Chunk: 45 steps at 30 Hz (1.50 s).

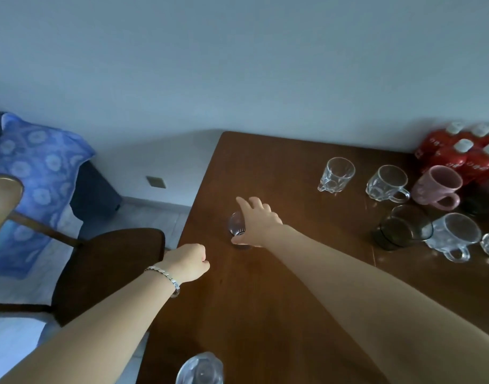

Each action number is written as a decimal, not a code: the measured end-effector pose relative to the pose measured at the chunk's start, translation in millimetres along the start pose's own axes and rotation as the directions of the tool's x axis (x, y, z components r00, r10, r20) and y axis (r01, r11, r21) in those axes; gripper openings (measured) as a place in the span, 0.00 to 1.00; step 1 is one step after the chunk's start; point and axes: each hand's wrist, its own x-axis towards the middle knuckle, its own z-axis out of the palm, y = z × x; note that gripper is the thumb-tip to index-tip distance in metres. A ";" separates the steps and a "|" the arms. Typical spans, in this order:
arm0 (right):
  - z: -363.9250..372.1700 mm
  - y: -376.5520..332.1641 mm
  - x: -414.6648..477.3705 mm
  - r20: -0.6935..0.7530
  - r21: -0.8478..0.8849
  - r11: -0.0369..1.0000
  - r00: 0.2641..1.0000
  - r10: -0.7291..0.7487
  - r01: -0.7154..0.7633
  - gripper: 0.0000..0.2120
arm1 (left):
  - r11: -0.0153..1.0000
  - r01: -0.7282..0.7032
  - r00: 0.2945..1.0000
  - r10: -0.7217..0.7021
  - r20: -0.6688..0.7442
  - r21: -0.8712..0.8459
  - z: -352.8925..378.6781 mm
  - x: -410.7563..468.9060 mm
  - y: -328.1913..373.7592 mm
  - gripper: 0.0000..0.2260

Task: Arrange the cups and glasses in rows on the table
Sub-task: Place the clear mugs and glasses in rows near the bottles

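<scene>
**Small glass at the left edge, most of the rows still to build**

Head view. Right hand reaches across the brown wooden worktop; its grip rests on a small clear glass near the left edge, thumb against the base, fingers spread loosely over the top. The glass looks tilted, possibly not yet set flat. Left hand is curled into a loose fist at the left edge, holding nothing visible; metal bracelet on the wrist.

Progress, as a judgement: early. The rest stand in a loose cluster by the right edge: a faceted clear tumbler, a clear glass mug, a matte pink mug, a dark smoked glass, another clear handled mug, one more cut off at the frame. A further clear glass sits at the near edge. Red bottles with white caps fill the far right corner.
</scene>
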 end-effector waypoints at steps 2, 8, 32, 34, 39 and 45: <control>12.2 -5.9 11.1 0.053 -0.004 0.999 0.998 0.041 -0.040 0.45 | 1.000 -0.020 1.000 0.020 0.008 -0.008 -2.6 7.5 -6.8 0.13; 21.2 20.3 9.2 0.000 0.173 0.979 0.994 0.112 -0.110 0.39 | 0.994 -0.098 0.995 0.096 0.036 0.046 -6.3 33.9 1.9 0.13; -27.8 164.9 -7.0 -0.108 0.287 0.794 0.806 0.582 -0.535 0.44 | 0.953 -0.289 0.957 0.287 0.036 0.089 -14.9 68.1 64.2 0.12; -27.2 162.5 -14.0 -0.080 0.281 0.789 0.806 0.586 -0.546 0.49 | 0.953 -0.285 0.958 0.283 0.039 0.100 -15.8 60.8 66.7 0.12; -18.8 163.7 -56.2 -0.159 0.283 0.808 0.805 0.571 -0.517 0.40 | 0.949 -0.293 0.956 0.291 0.036 0.114 -18.5 42.4 90.7 0.11; -7.0 214.5 -153.4 0.158 0.231 0.817 0.849 0.504 -0.528 0.23 | 0.925 -0.352 0.936 0.345 0.069 0.146 -9.0 14.1 159.3 0.11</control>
